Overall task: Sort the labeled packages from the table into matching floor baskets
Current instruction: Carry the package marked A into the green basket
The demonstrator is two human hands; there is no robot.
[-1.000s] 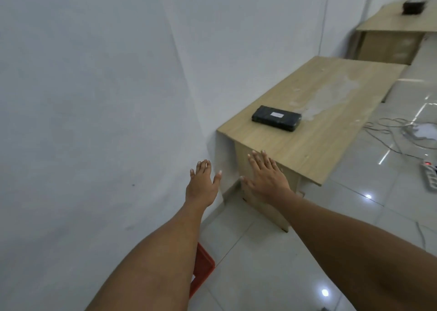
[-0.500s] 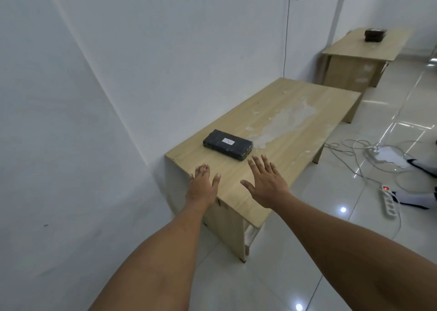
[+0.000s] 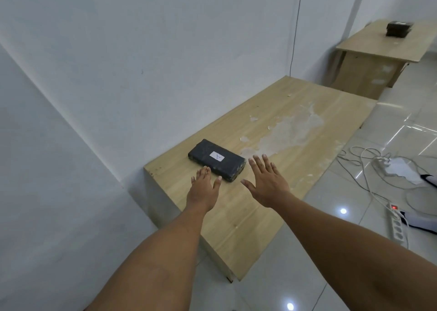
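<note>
Black package (image 3: pixel 216 160) on table (image 3: pixel 295 121), just beyond spread fingers (image 3: pixel 260 161)

Even, soft light; ceiling-lamp glare on glossy floor (image 3: pixel 343 211), wide-angle edges bowed

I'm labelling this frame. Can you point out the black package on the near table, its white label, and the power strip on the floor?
black package (image 3: pixel 227 167): head view, dark top face near its right end.
white label (image 3: pixel 217 156): head view, label's centre.
power strip (image 3: pixel 396 223): head view, middle of its white body.
</note>
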